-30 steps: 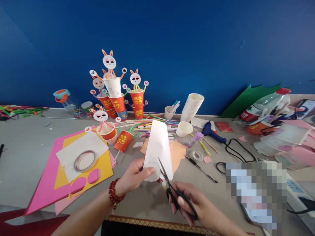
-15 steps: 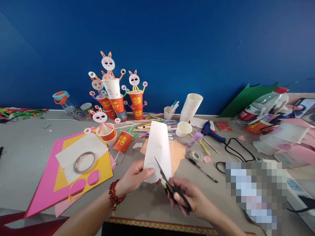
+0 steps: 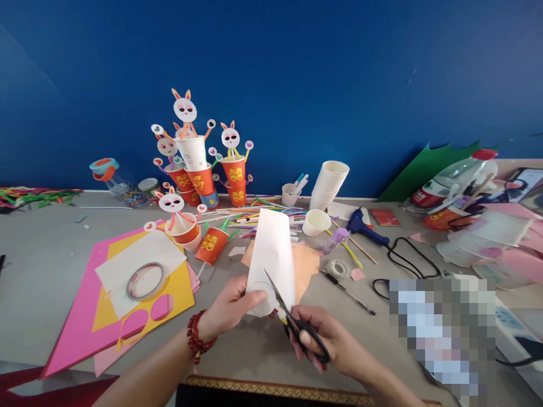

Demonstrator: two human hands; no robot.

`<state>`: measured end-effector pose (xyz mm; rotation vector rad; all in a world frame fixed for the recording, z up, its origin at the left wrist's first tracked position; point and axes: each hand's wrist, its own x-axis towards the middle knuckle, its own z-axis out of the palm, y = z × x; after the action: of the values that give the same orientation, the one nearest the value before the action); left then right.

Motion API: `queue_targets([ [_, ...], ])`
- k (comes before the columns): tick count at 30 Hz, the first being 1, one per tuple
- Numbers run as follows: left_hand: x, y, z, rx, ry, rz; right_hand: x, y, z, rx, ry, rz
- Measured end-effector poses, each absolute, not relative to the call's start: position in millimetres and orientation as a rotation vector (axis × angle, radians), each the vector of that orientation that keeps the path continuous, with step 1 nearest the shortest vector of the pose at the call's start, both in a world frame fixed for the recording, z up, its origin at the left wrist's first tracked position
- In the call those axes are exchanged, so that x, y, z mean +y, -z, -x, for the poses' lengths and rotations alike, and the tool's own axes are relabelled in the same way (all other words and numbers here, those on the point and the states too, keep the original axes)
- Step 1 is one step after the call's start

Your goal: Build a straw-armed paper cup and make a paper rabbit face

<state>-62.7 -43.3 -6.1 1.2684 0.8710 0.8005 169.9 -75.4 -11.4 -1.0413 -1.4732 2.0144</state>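
Note:
My left hand (image 3: 235, 302), with a red bead bracelet (image 3: 198, 337) at its wrist, pinches the lower end of a white sheet of paper (image 3: 271, 246). A round outline is visible on the paper beside my left thumb. My right hand (image 3: 320, 339) has its fingers through the handles of black-handled scissors (image 3: 292, 319). Their blades lie along the right side of the round outline, pointing up and left. The fingers behind the paper are mostly hidden. Orange paper (image 3: 306, 265) lies on the table behind the white sheet.
Rabbit figures on red cups (image 3: 183, 230) stand at the back left. A tape roll (image 3: 145, 281) rests on coloured sheets at left. Stacked white cups (image 3: 330, 183), a blue glue gun (image 3: 365, 227), clear tape (image 3: 339, 269) and a pen (image 3: 348, 291) are to the right.
The view has shifted very slightly. Both hands, the paper and the scissors stay in nearly the same position.

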Motion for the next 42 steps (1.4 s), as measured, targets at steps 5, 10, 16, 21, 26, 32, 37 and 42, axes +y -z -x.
queue_targets([
  [5, -43.3, 5.8, 62.7, 0.885, -0.795, -1.288, -75.3, 10.8, -170.0, -1.485, -1.998, 1.042],
  [10, -44.1, 4.9, 62.1, 0.865, -0.801, -1.273, -75.0, 12.1, -170.7, -1.491, -1.988, 1.03],
  [16, -43.6, 3.9, 62.1, 0.854, -0.799, -1.268, -75.7, 13.8, -170.4, -1.49, -1.988, 1.019],
  [21, -43.2, 4.1, 60.9, 0.84, -0.795, -1.239, -74.6, 11.3, -170.0, -1.494, -1.979, 1.036],
  [26, -42.3, 5.0, 60.7, 0.827, -0.776, -1.233, -73.1, 10.0, -170.9, -1.518, -1.976, 1.045],
  [32, -41.5, 5.2, 61.0, 0.853, -0.79, -1.263, -72.0, 12.9, -172.0, -1.529, -1.968, 1.024],
  [37, -41.1, 6.4, 60.7, 0.852, -0.795, -1.264, -72.7, 14.4, -172.0, -1.53, -1.946, 1.021],
  [42, -41.4, 6.0, 60.2, 0.875, -0.817, -1.268, -71.9, 18.1, -171.2, -1.525, -1.919, 0.998],
])
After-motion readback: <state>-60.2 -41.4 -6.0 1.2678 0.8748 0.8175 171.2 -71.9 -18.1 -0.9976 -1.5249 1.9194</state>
